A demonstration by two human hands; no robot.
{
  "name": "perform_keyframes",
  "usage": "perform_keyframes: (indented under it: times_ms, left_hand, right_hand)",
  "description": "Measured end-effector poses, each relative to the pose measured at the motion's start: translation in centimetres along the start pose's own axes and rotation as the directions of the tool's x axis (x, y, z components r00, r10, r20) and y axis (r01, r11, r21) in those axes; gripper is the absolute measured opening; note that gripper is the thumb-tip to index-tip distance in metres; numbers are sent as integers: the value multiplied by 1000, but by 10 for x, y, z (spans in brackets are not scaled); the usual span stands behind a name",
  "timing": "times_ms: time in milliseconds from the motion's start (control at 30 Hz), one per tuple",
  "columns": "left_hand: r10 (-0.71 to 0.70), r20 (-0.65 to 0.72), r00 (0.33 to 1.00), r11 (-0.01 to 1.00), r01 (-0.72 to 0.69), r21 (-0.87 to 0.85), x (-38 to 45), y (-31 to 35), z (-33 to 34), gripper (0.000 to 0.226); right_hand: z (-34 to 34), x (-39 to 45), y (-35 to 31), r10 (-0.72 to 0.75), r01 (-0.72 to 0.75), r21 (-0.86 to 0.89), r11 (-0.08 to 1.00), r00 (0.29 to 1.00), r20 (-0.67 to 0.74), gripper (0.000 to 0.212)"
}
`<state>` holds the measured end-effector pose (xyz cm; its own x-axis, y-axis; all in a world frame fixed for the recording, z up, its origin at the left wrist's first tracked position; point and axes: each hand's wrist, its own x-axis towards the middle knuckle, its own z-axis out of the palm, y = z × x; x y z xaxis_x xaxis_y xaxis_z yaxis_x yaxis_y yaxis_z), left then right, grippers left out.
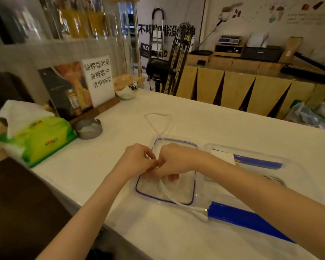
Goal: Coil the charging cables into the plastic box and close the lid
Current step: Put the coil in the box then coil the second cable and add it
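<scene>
A white charging cable (159,126) lies on the white table, looped out behind the hands, with its plug end (200,214) trailing toward me. My left hand (137,160) and my right hand (174,161) meet over a clear plastic piece with a blue rim seal (192,196), and both pinch the cable between their fingers. To the right lies a second clear plastic piece with blue clips (257,162). I cannot tell which of the two is the box and which the lid.
A green tissue pack (38,137) and a grey ashtray (88,128) stand at the left. A sign stand (99,81) and a small bowl (126,92) sit behind them. Another blue clip (242,218) lies under my right forearm. The table edge runs close to me.
</scene>
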<state>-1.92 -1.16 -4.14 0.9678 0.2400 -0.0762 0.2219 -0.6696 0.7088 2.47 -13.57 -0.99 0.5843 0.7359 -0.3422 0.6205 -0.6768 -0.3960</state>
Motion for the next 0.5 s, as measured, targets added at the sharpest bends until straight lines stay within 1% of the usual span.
perform_keyframes:
  times_ms: [67,133,233,333,433,500]
  left_hand:
    - [-12,37,999,999,13,-38,0,1,1,8]
    - [-6,55,998,997,10,-75,0,3,0,7]
    - [37,40,999,993,-33,-110,1,9,-5,9]
    - [12,61,998,972,3,-234,3,16,-12,17]
    - [-13,161,987,934,69,-349,2,26,-14,23]
    - [6,166,986,909,64,-411,1,30,-14,22]
  right_hand:
    - [4,-2,-4,5,-5,3,1000,1000,2,25]
    - [2,-5,-5,30,-30,60,998,1000,-1,23]
    - [-5,-10,-2,106,-94,258,961,994,-31,21]
    - [-17,-16,1,154,-112,465,878,987,-53,24]
    - [-26,-24,2,167,-90,549,831,982,-93,23]
    - [-31,-30,3,180,-73,580,812,975,-130,22]
